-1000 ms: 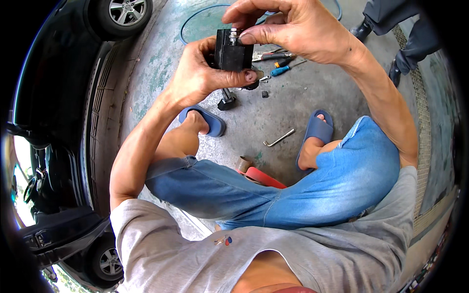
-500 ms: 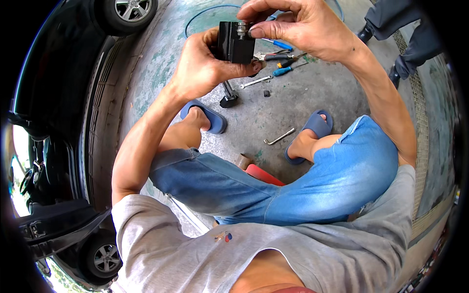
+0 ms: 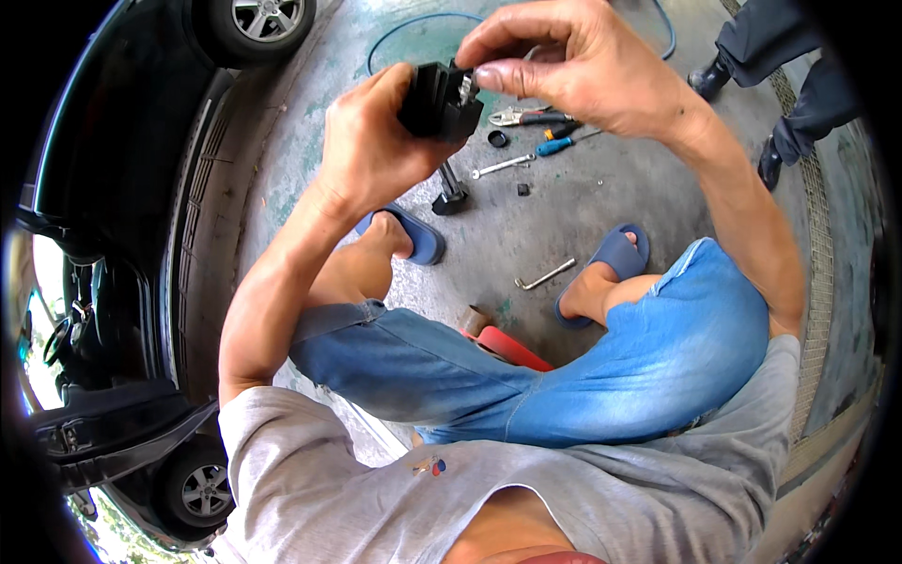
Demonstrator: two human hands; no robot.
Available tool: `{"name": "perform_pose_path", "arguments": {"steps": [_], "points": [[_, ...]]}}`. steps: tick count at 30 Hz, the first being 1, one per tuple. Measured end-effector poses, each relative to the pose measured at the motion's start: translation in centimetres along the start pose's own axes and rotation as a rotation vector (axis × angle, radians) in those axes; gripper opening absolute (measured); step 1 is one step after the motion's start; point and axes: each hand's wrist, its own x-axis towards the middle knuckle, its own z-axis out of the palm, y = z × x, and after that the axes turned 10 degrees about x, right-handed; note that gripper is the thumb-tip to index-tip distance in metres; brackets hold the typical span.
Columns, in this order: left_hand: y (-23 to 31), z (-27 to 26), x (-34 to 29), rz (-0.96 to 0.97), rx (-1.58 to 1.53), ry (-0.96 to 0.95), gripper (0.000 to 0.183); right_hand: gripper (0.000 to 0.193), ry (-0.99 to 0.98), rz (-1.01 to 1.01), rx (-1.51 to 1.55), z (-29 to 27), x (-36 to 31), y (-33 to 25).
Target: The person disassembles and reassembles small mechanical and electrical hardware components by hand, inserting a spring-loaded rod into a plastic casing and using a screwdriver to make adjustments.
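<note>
Left hand (image 3: 376, 136): closed around a black block (image 3: 434, 103), which is held up above the concrete floor (image 3: 498, 230). Half a second earlier the block stood nearly square to the view; it is now tilted, and the left thumb, previously seen along its lower edge, is largely hidden.

Right hand (image 3: 601, 70): thumb and index finger narrowly spaced at the metal fitting (image 3: 465, 87) on the block's right side. Whether they grip it cannot be determined. The fitting, earlier upright, now leans with the block.

Floor, beyond the feet: a black ring (image 3: 498, 139), not visible in the earlier frames, now shows between the locking pliers (image 3: 531, 117) and the combination wrench (image 3: 504, 166). A blue-handled screwdriver (image 3: 556, 147) lies just beside the wrench. Nearer the person, an L-shaped wrench (image 3: 545, 274) lies between the sandals (image 3: 620, 254), as before.
</note>
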Motion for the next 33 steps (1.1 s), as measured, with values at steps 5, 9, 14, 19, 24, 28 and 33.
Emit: {"name": "perform_pose_path", "arguments": {"steps": [5,9,14,19,24,28,33], "points": [[1.1,-1.4,0.4,0.135,0.084,0.312,0.042,0.021,0.105,-0.23,-0.105,0.9,-0.5,-2.0],[3.2,-2.4,-0.2,0.09,0.102,0.369,0.045,0.019,0.173,-0.423,-0.194,1.3,-1.0,-3.5],[4.2,-5.0,2.1,0.214,0.22,0.385,0.038,0.016,0.268,-0.551,-0.229,0.4,-1.3,-5.8],[5.0,-3.5,5.1,0.139,0.096,0.262,0.027,0.015,0.381,-0.377,-0.098,-0.8,0.0,-4.3],[2.7,-1.6,7.4,0.244,0.147,0.181,0.024,0.028,0.363,-0.237,-0.387,-2.4,0.0,-1.9],[0.8,2.1,7.9,0.224,0.086,0.001,0.029,0.031,0.252,0.09,-0.444,-2.9,0.1,1.3],[-3.8,8.4,6.3,0.31,-0.029,-0.268,0.026,0.024,0.041,0.393,-0.356,-2.3,0.4,6.3]]}}
